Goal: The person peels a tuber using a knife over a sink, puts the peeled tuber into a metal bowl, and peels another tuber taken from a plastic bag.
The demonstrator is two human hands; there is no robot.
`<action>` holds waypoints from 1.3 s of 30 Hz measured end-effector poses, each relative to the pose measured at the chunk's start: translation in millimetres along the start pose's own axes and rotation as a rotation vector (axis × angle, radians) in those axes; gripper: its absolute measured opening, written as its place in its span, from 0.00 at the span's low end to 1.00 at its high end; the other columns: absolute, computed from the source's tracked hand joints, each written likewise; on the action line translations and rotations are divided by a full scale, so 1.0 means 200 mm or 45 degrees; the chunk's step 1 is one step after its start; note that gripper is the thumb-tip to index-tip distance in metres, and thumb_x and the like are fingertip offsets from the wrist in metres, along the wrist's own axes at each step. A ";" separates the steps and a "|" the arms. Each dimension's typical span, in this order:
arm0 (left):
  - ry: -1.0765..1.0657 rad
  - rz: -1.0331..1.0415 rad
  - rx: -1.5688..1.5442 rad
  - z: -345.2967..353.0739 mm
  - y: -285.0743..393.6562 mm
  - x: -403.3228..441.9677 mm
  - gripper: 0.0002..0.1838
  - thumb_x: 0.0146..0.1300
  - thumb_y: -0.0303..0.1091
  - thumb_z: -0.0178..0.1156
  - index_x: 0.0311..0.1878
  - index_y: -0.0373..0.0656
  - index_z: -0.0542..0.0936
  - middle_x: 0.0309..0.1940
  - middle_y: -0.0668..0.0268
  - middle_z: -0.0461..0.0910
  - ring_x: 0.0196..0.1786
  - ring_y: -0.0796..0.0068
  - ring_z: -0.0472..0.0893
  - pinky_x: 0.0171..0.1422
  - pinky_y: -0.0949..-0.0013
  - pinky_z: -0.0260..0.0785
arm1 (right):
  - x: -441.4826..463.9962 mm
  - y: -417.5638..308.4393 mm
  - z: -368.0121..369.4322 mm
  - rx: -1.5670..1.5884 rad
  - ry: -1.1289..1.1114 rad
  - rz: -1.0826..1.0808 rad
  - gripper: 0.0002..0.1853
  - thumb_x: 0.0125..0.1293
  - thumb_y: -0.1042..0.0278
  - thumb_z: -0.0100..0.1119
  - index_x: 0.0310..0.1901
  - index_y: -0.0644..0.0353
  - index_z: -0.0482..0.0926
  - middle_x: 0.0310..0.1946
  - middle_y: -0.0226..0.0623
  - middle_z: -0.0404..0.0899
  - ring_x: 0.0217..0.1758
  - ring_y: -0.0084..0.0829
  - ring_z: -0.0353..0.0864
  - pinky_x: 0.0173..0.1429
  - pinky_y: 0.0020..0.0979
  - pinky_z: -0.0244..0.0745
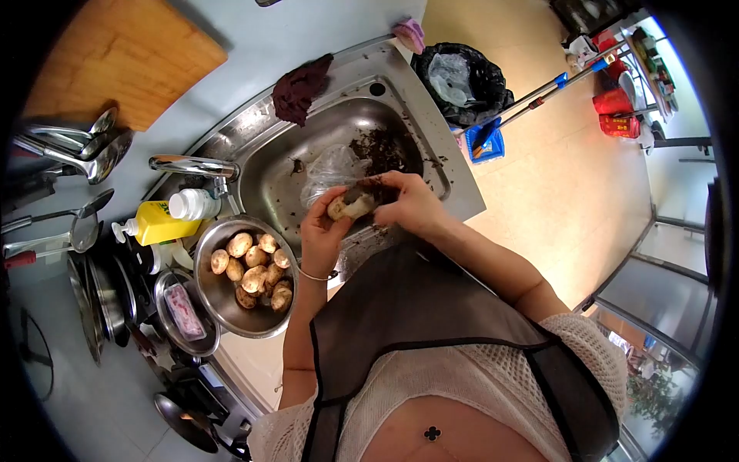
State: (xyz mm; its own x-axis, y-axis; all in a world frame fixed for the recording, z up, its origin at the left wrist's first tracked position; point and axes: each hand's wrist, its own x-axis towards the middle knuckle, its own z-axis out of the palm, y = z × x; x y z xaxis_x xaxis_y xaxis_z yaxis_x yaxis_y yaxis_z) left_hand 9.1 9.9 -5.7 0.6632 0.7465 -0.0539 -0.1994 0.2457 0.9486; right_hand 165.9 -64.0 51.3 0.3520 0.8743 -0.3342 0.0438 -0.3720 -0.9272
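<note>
Over the steel sink (265,165), my left hand (319,231) is closed around a pale mushroom (356,206) with a whitish stem. My right hand (416,204) is curled at the mushroom's other end, its forefinger and thumb on either side; their tips are slightly blurred. Dark soil (385,150) lies scattered in the basin, with a crumpled clear plastic bag (331,173) just beyond my hands. Close to my left wrist stands a metal bowl (206,296) containing several brown-and-white mushrooms (254,277).
A faucet (192,165) reaches over the sink's left side, near a yellow pump bottle (154,223). A dark red cloth (300,91) drapes the back rim. Below the bowl sits a dish with a wrapped package (185,312). A black-lined bin (462,85) stands right of the sink.
</note>
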 end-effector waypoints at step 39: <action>0.029 -0.001 0.435 0.08 0.11 -0.04 0.22 0.49 0.15 0.57 0.50 0.34 0.72 0.43 0.62 0.75 0.44 0.76 0.76 0.47 0.72 0.72 | 0.03 0.09 0.01 0.465 -0.203 0.106 0.21 0.41 0.81 0.55 0.43 0.69 0.74 0.31 0.33 0.76 0.34 0.22 0.73 0.39 0.22 0.69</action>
State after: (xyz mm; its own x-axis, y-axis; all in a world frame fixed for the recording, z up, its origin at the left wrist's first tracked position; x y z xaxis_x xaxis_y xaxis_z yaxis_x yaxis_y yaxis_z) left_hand 10.4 -0.4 20.8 0.6463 0.7609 -0.0583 0.0570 0.0280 0.9980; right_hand 167.3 -65.4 33.5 0.1893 0.8939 -0.4064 -0.3239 -0.3338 -0.8852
